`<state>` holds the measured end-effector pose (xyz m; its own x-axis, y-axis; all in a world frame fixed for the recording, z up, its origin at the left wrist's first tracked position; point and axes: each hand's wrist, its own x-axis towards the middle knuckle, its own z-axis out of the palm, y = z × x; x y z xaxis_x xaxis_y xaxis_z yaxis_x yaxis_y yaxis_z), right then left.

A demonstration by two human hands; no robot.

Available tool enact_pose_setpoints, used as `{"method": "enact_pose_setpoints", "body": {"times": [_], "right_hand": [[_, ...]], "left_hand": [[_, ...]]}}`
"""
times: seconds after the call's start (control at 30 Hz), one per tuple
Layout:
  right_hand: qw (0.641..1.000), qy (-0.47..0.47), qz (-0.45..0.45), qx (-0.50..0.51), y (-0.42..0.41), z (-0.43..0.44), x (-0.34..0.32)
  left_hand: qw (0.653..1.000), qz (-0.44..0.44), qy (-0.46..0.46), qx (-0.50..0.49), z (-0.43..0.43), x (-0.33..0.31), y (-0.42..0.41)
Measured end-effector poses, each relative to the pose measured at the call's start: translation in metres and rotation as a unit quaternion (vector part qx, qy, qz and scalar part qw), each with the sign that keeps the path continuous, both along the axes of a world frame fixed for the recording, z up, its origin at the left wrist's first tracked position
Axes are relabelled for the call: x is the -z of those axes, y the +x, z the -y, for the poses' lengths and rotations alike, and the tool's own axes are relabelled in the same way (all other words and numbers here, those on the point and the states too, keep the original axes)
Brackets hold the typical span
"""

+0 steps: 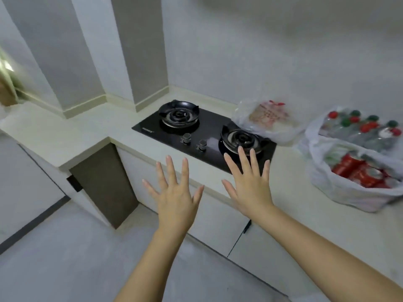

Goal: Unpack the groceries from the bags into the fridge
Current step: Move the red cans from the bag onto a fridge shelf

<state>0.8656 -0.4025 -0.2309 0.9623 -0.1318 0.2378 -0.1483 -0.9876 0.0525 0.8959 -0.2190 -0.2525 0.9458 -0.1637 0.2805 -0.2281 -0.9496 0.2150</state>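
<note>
Over by the stove (pixel 202 131), both the left hand (pixel 175 199) and right hand (pixel 248 184) are spread wide, holding nothing. Bags (pixel 353 171) sit untouched on the counter (pixel 294 184) to the right, so unpacking probably hasn't started; no fridge in sight.

The hob (pixel 214 125) is glossy black glass, mirror-smooth, with shiny metal burner rings (pixel 178 116) and metallic knobs (pixel 186 138). The countertop (pixel 65 136) is pale, smooth and matt. The bags (pixel 349 197) are thin, crinkled, translucent plastic; inside, red cans (pixel 353 168) look glossy and bottles (pixel 357 129) clear plastic

Bags (pixel 353 171) on counter (pixel 305 192), right of hob (pixel 202 131).
</note>
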Motion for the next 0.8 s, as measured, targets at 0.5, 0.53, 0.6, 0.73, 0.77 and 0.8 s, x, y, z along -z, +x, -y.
{"method": "enact_pose_setpoints", "body": {"times": [0.5, 0.53, 0.6, 0.73, 0.77, 0.8], "right_hand": [[0.990, 0.070, -0.010, 0.119, -0.006, 0.208, 0.021], [0.989, 0.072, -0.004, 0.130, -0.006, 0.225, 0.023], [0.985, 0.070, 0.000, 0.156, -0.007, 0.259, 0.024], [0.972, 0.070, -0.002, 0.224, -0.017, 0.317, 0.032], [0.969, 0.072, 0.001, 0.238, -0.021, 0.329, 0.035], [0.964, 0.075, 0.005, 0.256, -0.025, 0.340, 0.039]], "left_hand": [[0.984, 0.004, 0.003, 0.179, 0.227, 0.008, 0.036], [0.982, -0.001, 0.007, 0.186, 0.243, 0.009, 0.035], [0.980, -0.005, 0.009, 0.200, 0.277, 0.010, 0.033], [0.969, -0.005, -0.013, 0.248, 0.342, 0.013, 0.033], [0.964, -0.005, -0.016, 0.264, 0.356, 0.014, 0.033], [0.959, -0.008, -0.018, 0.282, 0.370, 0.015, 0.034]]}}
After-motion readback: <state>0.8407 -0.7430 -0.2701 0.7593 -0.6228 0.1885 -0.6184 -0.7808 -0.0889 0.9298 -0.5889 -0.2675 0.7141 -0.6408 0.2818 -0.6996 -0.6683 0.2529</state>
